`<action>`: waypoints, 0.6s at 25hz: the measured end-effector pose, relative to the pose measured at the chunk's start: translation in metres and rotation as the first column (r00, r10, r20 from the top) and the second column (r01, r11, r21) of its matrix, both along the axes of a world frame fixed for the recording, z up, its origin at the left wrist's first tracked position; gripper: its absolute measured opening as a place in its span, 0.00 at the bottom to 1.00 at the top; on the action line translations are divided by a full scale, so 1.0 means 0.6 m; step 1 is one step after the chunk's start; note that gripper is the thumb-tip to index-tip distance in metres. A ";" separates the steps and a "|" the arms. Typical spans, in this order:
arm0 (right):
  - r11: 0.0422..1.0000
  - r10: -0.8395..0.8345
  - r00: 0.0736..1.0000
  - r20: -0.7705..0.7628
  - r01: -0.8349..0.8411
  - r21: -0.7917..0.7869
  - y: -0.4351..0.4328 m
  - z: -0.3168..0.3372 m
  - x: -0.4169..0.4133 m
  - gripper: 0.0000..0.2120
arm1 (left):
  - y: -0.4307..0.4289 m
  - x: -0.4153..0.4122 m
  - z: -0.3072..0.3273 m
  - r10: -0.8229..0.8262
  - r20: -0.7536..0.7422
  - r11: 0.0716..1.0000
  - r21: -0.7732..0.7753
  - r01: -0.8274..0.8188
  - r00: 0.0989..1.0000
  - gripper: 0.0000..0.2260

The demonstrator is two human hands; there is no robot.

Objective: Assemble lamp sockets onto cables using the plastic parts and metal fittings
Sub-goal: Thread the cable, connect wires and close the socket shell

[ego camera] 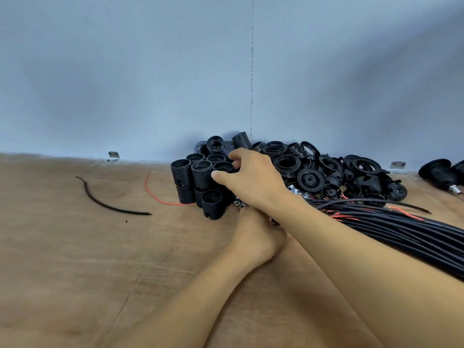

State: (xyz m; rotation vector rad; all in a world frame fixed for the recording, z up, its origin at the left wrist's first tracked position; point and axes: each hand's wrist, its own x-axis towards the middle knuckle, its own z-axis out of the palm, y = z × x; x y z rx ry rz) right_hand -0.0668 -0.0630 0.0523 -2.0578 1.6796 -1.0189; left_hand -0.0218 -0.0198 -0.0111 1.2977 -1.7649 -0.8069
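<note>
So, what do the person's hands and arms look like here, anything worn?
The left hand and right hand are bare: no gloves, rings or watch visible. The left forearm and right forearm show no sleeves in frame.

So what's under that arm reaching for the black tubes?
The right hand grips a threaded tube; under its forearm lies the left hand, beside metal nuts and cables. Left fingers are covered, so their grip is hidden.

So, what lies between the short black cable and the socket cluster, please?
A loose red wire, lying on the table; the head view shows it.
</note>
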 end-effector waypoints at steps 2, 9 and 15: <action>1.000 -0.011 1.000 0.022 0.011 0.011 -0.003 -0.002 0.001 0.26 | 0.002 0.000 0.004 0.002 0.011 1.000 -0.004 -0.002 1.000 0.06; 1.000 -0.012 0.988 0.151 0.010 0.015 0.001 0.000 -0.012 0.23 | 0.007 0.003 0.003 0.009 -0.011 1.000 -0.018 -0.009 1.000 0.03; 0.999 0.009 0.921 0.389 0.007 -0.039 0.015 0.013 -0.065 0.15 | 0.009 0.006 0.005 -0.016 -0.093 1.000 -0.002 0.015 0.996 0.05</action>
